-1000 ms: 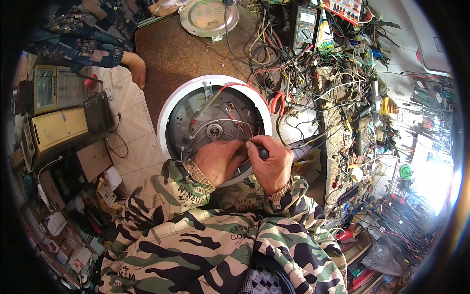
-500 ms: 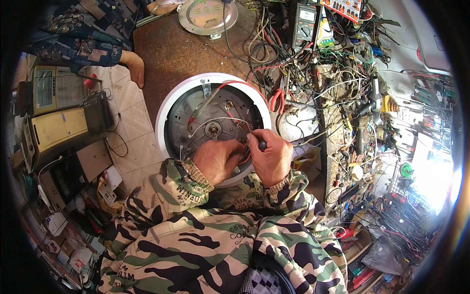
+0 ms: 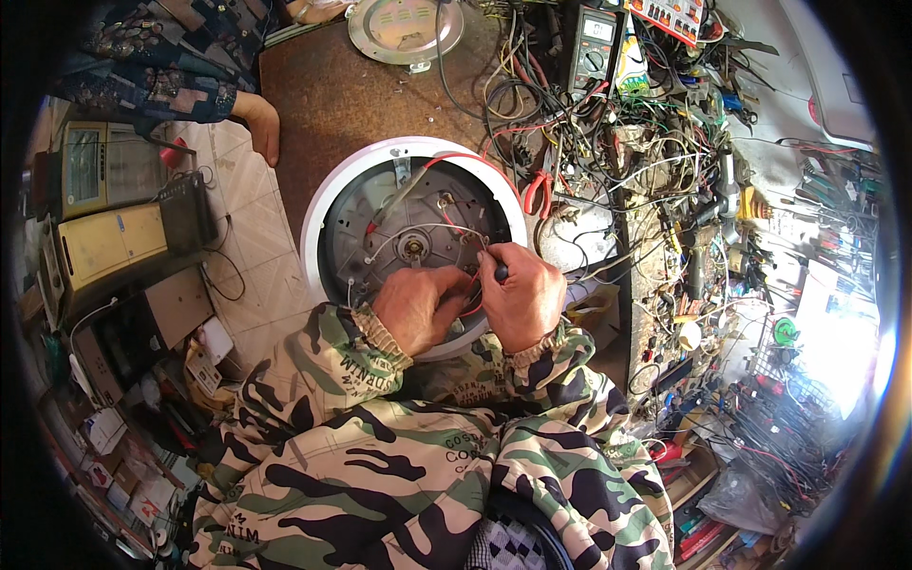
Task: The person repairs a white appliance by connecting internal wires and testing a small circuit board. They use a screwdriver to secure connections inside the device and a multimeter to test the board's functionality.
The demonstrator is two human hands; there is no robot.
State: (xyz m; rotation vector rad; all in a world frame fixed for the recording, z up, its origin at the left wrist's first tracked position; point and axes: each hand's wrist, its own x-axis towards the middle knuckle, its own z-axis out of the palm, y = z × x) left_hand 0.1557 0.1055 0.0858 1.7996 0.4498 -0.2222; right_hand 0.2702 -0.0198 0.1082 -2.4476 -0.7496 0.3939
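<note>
Sleeves [image 3: 328, 356]: both camouflage cuffs are crossing the near side of the housing [image 3: 318, 204], hiding part of its white rim from you.
Red wires [image 3: 474, 306]: loops are running between your hands, crowding the spot there.
White wire [image 3: 432, 229]: it is arching over the central hub [image 3: 414, 247], just beyond your fingers.
Right hand [image 3: 525, 299]: you are gripping a black handle [image 3: 501, 273] with fingers and thumb wrapped around it; its working end is too small to make out.
Left hand [image 3: 413, 309]: you are curling its fingers inward, just beside the right ones; whether they are pinching a wire, you cannot tell.
Grip and housing: the round, dark gray interior is lying beneath both hands, and the handle is sitting over its near right part.
Right edge: red-handled pliers [image 3: 539, 193] are lying just outside the rim, and a cable tangle [image 3: 518, 104] is spreading beyond them, toward a multimeter [image 3: 594, 47].
Left edge: another person's hand [image 3: 261, 126] is resting at the bench side, well apart from yours.
Bench [image 3: 323, 95]: brown surface is stretching past the far rim to a round metal plate [image 3: 404, 28], giving you the widest room.
</note>
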